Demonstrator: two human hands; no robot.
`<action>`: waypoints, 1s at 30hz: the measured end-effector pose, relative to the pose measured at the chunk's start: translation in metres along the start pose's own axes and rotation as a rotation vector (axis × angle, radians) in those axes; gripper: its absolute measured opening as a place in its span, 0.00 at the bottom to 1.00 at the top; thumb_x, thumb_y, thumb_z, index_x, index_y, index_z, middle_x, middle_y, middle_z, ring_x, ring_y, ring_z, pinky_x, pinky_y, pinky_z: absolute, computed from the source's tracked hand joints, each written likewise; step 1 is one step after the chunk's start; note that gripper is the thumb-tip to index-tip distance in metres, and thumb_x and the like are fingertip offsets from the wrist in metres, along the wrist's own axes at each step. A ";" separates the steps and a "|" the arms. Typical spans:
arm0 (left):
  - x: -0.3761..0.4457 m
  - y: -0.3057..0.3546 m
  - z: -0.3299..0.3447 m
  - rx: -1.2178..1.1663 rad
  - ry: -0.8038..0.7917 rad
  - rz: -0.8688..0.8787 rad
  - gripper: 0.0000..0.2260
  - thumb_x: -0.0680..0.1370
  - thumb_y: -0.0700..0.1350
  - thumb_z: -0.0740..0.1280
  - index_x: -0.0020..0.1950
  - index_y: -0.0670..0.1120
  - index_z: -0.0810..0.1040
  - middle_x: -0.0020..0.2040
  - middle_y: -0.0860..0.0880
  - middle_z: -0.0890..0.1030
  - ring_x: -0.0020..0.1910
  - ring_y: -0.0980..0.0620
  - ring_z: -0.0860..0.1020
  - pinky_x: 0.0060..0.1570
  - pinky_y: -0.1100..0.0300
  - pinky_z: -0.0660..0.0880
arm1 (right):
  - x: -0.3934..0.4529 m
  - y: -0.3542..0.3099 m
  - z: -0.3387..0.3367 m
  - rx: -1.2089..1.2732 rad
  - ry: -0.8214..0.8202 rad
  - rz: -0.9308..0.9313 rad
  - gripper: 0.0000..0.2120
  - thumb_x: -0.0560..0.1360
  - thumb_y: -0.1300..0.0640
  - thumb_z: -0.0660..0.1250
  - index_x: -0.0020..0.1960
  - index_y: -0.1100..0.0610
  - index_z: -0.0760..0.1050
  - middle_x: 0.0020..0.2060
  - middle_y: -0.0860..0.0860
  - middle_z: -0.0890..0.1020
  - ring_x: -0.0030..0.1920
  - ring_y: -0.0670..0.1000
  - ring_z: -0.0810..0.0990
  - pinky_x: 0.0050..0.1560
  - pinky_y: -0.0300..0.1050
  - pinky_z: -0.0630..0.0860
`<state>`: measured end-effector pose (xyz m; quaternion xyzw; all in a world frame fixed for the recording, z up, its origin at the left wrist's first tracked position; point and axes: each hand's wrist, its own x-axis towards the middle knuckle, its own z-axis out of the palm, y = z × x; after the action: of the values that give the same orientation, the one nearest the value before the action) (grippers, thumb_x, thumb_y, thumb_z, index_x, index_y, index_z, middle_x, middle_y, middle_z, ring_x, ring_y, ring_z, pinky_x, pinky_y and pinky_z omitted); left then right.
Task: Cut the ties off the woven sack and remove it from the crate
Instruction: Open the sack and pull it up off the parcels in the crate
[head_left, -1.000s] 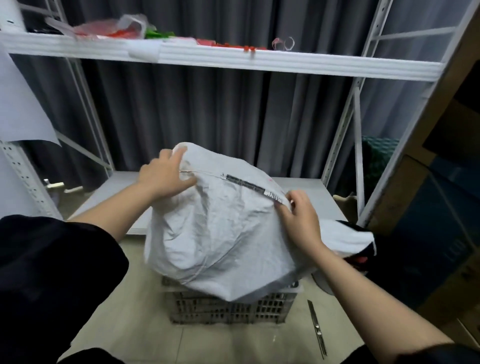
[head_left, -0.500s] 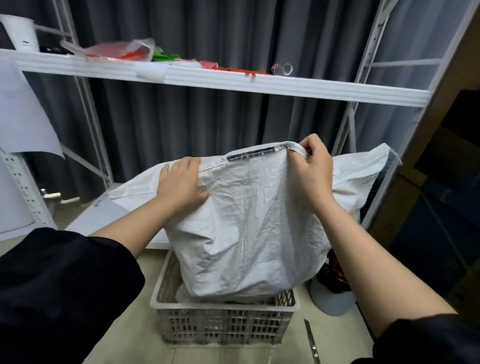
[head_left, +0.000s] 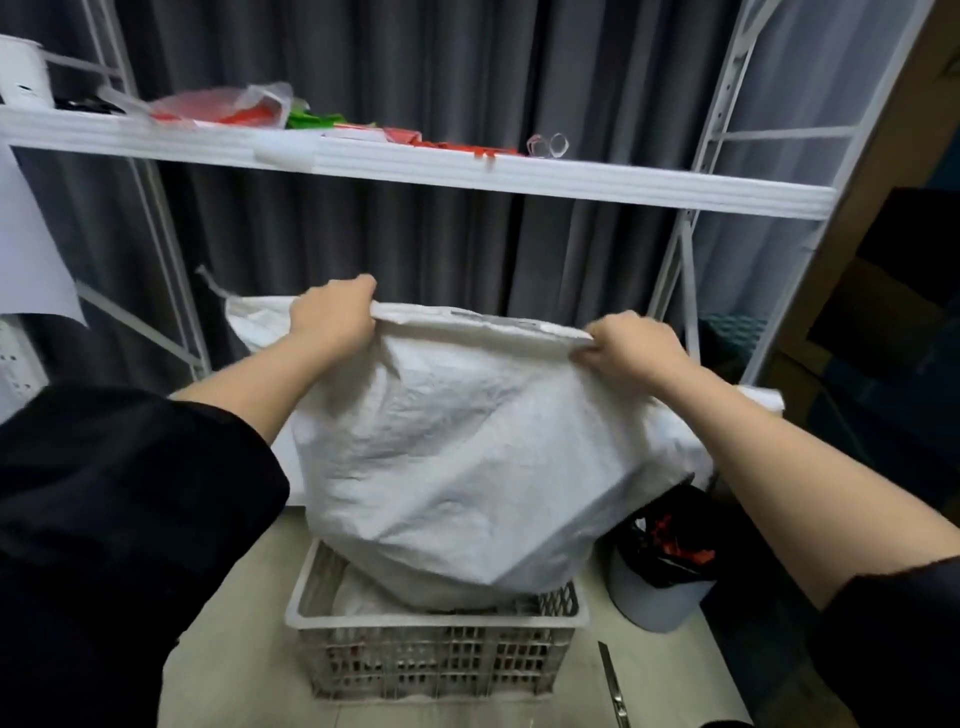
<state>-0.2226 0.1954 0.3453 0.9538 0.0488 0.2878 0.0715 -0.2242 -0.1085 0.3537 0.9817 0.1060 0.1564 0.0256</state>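
White woven plastic fills the middle of the view: a crinkled sack (head_left: 457, 467), held up by its top hem, its bulging bottom reaching down into a pale grey slatted crate (head_left: 436, 660) that stands on the beige floor (head_left: 234, 649). The left hand (head_left: 332, 312) grips the hem at the sack's upper left, fingers curled over the edge. The right hand (head_left: 631, 345) pinches the same hem at the upper right, fingers bunched on the fold. The hem stretches fairly taut between the hands. Both forearms are bare, with black sleeves (head_left: 119, 519) pushed up near the elbows. Inside the crate, under the sack, more white material shows, and red bits can be seen through the slats. On the floor by the crate's front right corner lies a pair of scissors (head_left: 613, 686), partly cut off by the bottom of the frame. To the right of the crate stands a grey bin (head_left: 660, 597) lined with black, with red scraps inside. Behind the sack is a white metal rack; its upper shelf (head_left: 571, 176) carries a clear bag (head_left: 228, 106) with red contents and some green and red items. A dark grey curtain (head_left: 415, 93) hangs behind the rack.
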 end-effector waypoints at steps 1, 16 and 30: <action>0.004 -0.001 -0.005 -0.014 0.037 -0.045 0.08 0.74 0.37 0.58 0.52 0.43 0.70 0.51 0.37 0.78 0.49 0.34 0.77 0.40 0.52 0.66 | 0.005 -0.005 -0.002 0.009 0.142 0.041 0.11 0.77 0.48 0.61 0.46 0.54 0.77 0.49 0.58 0.81 0.50 0.61 0.79 0.40 0.47 0.68; -0.004 0.013 -0.024 -0.371 0.259 -0.215 0.06 0.74 0.43 0.60 0.51 0.45 0.71 0.52 0.45 0.77 0.49 0.39 0.76 0.44 0.52 0.66 | 0.018 -0.022 -0.009 0.260 0.466 0.253 0.11 0.79 0.56 0.53 0.52 0.59 0.72 0.47 0.62 0.81 0.46 0.65 0.78 0.38 0.47 0.63; -0.056 0.009 0.023 -0.529 -1.015 -0.229 0.31 0.68 0.66 0.65 0.65 0.53 0.65 0.60 0.45 0.72 0.45 0.41 0.82 0.41 0.55 0.81 | -0.018 -0.049 0.073 1.664 0.083 0.497 0.13 0.64 0.65 0.55 0.43 0.69 0.75 0.41 0.59 0.78 0.43 0.55 0.78 0.41 0.44 0.76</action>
<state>-0.2561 0.1770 0.2978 0.9107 0.0376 -0.2124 0.3523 -0.2281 -0.0660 0.2753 0.6698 -0.0307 0.0647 -0.7391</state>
